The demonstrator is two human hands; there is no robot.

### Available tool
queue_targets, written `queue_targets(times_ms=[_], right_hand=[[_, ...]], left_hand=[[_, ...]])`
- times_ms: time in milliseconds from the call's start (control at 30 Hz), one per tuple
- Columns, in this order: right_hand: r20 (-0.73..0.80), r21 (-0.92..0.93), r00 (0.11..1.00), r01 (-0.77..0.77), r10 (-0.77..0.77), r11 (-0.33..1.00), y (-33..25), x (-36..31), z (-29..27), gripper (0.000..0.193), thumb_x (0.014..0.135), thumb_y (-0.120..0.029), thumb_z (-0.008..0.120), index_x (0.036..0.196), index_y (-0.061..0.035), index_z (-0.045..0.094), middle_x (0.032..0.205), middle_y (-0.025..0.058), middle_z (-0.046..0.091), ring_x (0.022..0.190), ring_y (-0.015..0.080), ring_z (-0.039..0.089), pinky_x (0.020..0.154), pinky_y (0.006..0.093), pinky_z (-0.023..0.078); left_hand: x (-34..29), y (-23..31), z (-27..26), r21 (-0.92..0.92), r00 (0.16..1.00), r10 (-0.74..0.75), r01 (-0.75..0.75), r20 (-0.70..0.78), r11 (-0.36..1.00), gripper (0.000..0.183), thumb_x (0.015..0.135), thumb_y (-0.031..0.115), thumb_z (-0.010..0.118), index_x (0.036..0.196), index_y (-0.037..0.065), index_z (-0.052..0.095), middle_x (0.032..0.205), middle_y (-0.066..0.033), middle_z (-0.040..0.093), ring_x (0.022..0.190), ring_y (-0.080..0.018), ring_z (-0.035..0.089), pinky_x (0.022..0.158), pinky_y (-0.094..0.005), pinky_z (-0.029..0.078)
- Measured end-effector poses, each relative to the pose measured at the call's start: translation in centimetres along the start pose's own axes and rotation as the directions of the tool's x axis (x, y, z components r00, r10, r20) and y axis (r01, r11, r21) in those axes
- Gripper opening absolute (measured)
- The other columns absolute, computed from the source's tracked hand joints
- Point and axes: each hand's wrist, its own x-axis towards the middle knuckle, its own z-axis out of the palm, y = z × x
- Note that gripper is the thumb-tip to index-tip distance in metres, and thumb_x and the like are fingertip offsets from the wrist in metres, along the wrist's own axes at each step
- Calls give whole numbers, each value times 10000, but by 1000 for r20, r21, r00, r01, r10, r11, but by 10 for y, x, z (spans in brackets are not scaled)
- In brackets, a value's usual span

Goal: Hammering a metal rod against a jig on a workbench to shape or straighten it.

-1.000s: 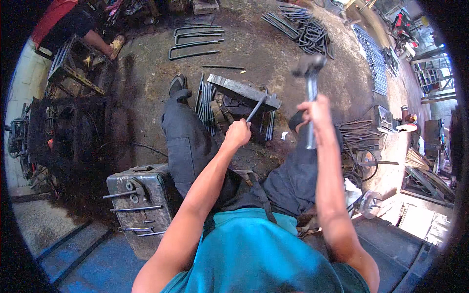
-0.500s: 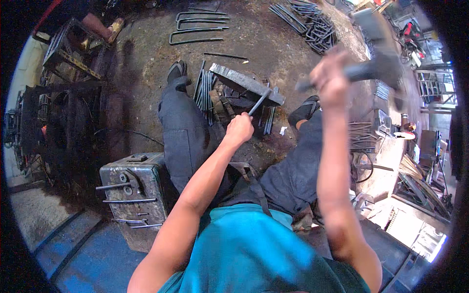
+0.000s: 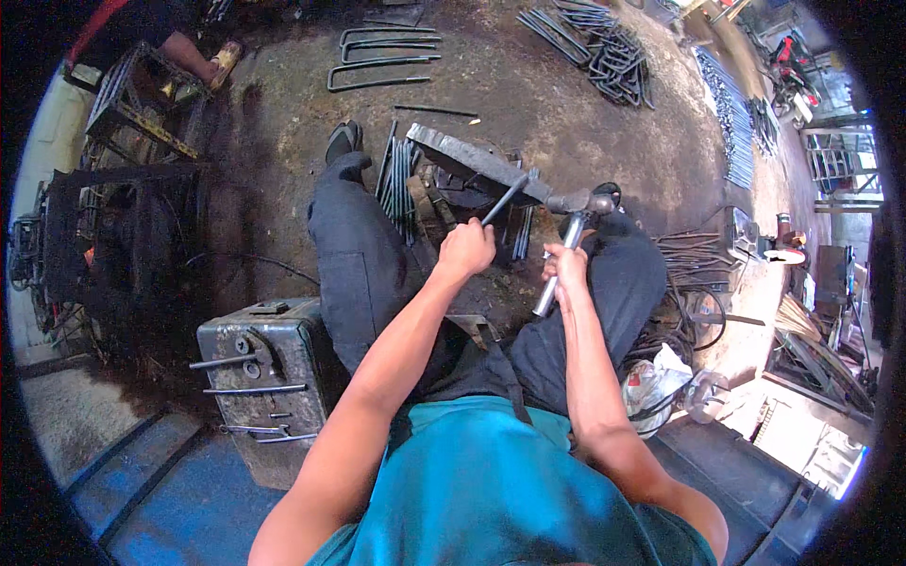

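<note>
My left hand [image 3: 467,247] is closed around a short dark metal rod [image 3: 503,201], which slants up and away to the right. The rod's far end rests at the right part of a long, narrow steel anvil block [image 3: 472,160] between my feet. My right hand [image 3: 564,268] grips the shiny metal handle of a hammer [image 3: 573,234]. Its head lies low at the anvil's right end, just right of the rod's tip; I cannot tell whether they touch. Straight rods [image 3: 400,189] lean in a bundle left of the anvil, and a few more rods [image 3: 525,226] stand below its right side.
Several U-shaped bent rods [image 3: 382,60] lie on the floor ahead, with a tangled pile [image 3: 618,71] farther right. A worn metal box [image 3: 269,387] with rods across it stands by my left leg. Thin rods [image 3: 694,255] and a plastic bag [image 3: 659,385] lie right. Another person's leg [image 3: 187,55] shows far left.
The hammer has come down from its raised, blurred position at the upper right to the anvil's right end, with my right hand. My left hand and the rod have barely moved.
</note>
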Motion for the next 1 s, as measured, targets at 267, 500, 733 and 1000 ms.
queue_targets(times_ms=[267, 500, 733, 1000], right_hand=[[216, -273, 920, 378, -327, 884, -123, -53, 21, 190, 762, -5, 673, 777, -51, 490, 564, -4, 466, 385, 91, 423, 339, 265, 326], [339, 61, 239, 960, -910, 275, -321, -166, 61, 126, 830, -31, 613, 913, -46, 521, 607, 14, 470, 480, 90, 403, 508, 242, 344], [305, 344, -29, 935, -952, 81, -306, -151, 96, 252, 884, -79, 516, 679, -111, 373, 572, 33, 366, 557, 157, 394, 606, 325, 372], [78, -424, 973, 229, -216, 877, -5, 3, 44, 104, 760, 8, 576, 742, -39, 485, 535, 58, 491, 353, 154, 467, 338, 316, 377]], left_hand=[[0, -8, 8, 42, 1000, 28, -29, 11, 999, 387, 972, 287, 411, 975, -63, 576, 900, -323, 644, 889, -481, 635, 821, -548, 497], [4, 2, 2, -2, 1000, 13, -13, -26, 1000, 341, 968, 266, 437, 1000, -45, 575, 873, -312, 644, 866, -485, 632, 805, -556, 492], [3, 9, -8, 8, 1000, 5, -4, -30, 1000, 329, 966, 262, 448, 990, -41, 573, 864, -301, 648, 866, -471, 638, 788, -551, 496], [9, -37, 16, 0, 998, -29, 29, -48, 1000, 358, 972, 287, 444, 976, -44, 580, 885, -316, 641, 863, -482, 633, 799, -555, 495]])
